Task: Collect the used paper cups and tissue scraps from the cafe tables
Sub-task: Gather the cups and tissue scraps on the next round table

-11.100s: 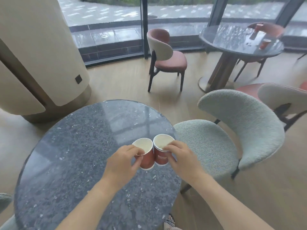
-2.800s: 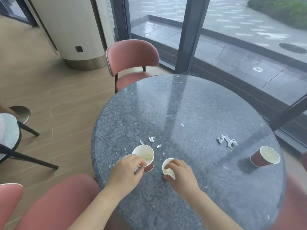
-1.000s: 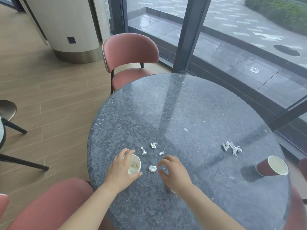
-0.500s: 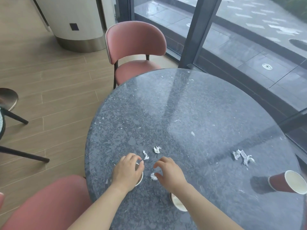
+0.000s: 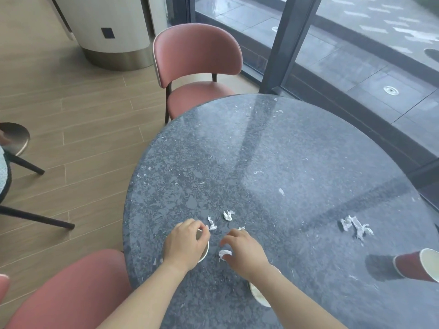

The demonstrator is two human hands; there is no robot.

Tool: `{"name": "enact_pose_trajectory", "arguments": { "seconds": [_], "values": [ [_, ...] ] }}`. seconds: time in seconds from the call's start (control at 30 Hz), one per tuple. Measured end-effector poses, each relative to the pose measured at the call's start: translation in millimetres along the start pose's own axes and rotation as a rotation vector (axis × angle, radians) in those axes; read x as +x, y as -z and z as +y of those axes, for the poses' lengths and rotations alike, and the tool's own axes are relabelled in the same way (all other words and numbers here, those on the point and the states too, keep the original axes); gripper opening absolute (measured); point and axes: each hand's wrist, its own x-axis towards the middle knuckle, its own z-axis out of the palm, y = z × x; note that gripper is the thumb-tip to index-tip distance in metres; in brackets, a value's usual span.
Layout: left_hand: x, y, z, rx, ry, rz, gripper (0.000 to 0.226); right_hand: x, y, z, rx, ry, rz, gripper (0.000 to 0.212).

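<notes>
Round table top of dark grey speckled stone (image 5: 285, 150), viewed from above your hands. The small crumpled white tissue scrap (image 5: 224, 253) lies flat on the stone, inside the crook of your right hand (image 5: 245, 251). Your thumb sits just under the scrap and seems to touch it, while your index finger arches above it with a gap between. The fingers are half curled and spread and have closed on nothing yet. The scrap's slightly longer side runs across your view, so it would be pinched across its short side.

Your right hand is the nearer one. Your left hand (image 5: 187, 243) is just to the scrap's left, its fingers curled over the mouth of an upright white-rimmed paper cup (image 5: 206, 250), which it appears to grip at the rim. The likely drop is therefore a short carry leftward.

Three more white shreds (image 5: 212, 224) lie just beyond both hands. A second paper cup with a pale inside (image 5: 257, 296) is partly hidden under your right forearm. Well apart to the right are a larger torn tissue cluster (image 5: 355, 227) and a red paper cup tipped on its side (image 5: 414, 265). Pink upholstered chairs (image 5: 197, 67) stand around the table
</notes>
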Motion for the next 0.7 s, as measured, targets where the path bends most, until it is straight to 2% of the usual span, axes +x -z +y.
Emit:
{"name": "enact_pose_trajectory", "arguments": {
  "seconds": [0.37,0.7],
  "values": [
    [22.7,6.0,-0.3,0.029,0.014,-0.043,0.029,17.7,25.4,13.5,0.069,-0.054,0.101,0.027],
    [68.1,17.5,-2.9,0.036,0.045,0.018,0.030,63.6,14.4,20.2,0.057,-0.046,-0.011,0.047]
  ]
}}
